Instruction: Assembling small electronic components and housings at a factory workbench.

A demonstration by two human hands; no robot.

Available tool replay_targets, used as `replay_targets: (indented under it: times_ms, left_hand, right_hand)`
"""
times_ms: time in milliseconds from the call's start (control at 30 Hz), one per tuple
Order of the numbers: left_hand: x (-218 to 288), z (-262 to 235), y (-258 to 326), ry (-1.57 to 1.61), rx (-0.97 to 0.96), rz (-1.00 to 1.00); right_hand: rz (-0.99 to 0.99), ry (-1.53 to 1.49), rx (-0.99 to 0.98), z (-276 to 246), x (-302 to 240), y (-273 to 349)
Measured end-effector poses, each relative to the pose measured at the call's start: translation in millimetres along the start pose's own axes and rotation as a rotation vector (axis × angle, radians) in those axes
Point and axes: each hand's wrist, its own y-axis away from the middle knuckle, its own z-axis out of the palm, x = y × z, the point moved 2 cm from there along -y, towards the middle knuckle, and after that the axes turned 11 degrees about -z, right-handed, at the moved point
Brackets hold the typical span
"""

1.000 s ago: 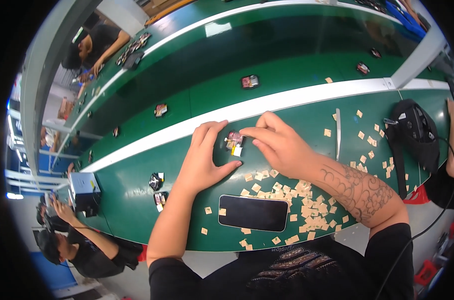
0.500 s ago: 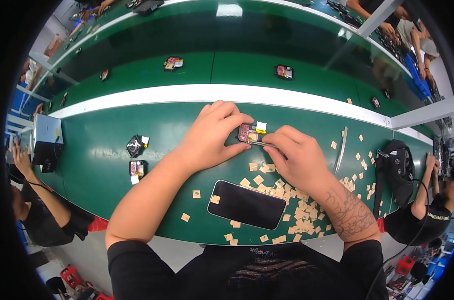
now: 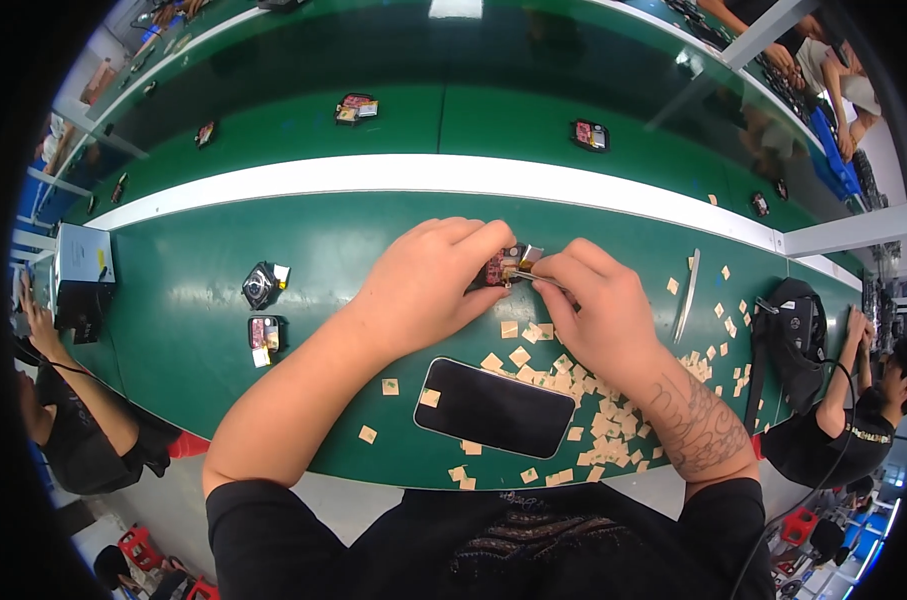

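Between the thumb and fingers of my left hand (image 3: 423,275) is an opened watch case (image 3: 497,266), tilted, with a red circuit board inside. A small battery flap (image 3: 530,256) stands out at its right side. My right hand (image 3: 603,305) pinches a pair of tweezers (image 3: 525,275), whose tips reach into the case by the board. Fingers partly hide the case. To the left on the green bench lie a dark watch (image 3: 259,286) with a white-and-yellow tab and another opened watch case (image 3: 264,333).
A phone (image 3: 493,408) lies before me, one tan square on it. Many tan adhesive squares (image 3: 608,425) are scattered to its right. Farther right are a metal strip (image 3: 687,296) and a black bag (image 3: 798,335). Beyond the white rail (image 3: 423,172), opened watch cases (image 3: 356,109) sit on a green surface.
The watch case has tilted in my left hand, and its flap now shows grey instead of white. The tweezers have stayed at the case. The view has shifted slightly.
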Motion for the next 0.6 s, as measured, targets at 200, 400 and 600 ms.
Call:
replay_targets:
  times_ms: [200,400,600]
  left_hand:
    - [-3.8,-0.5,0.9,-0.034,0.017,-0.018]
    - [0.4,-2.2,1.2,-0.098,0.021,0.011]
    - [-3.4,0.7,3.1,-0.062,0.022,-0.015]
  right_hand:
    - [0.121,-0.342,0.076,-1.3,10.4,-2.3]
    - [-0.015,-0.111,0.017,1.6,4.2,-1.1]
    - [0.032,-0.113,0.042,8.2,0.7,-2.5]
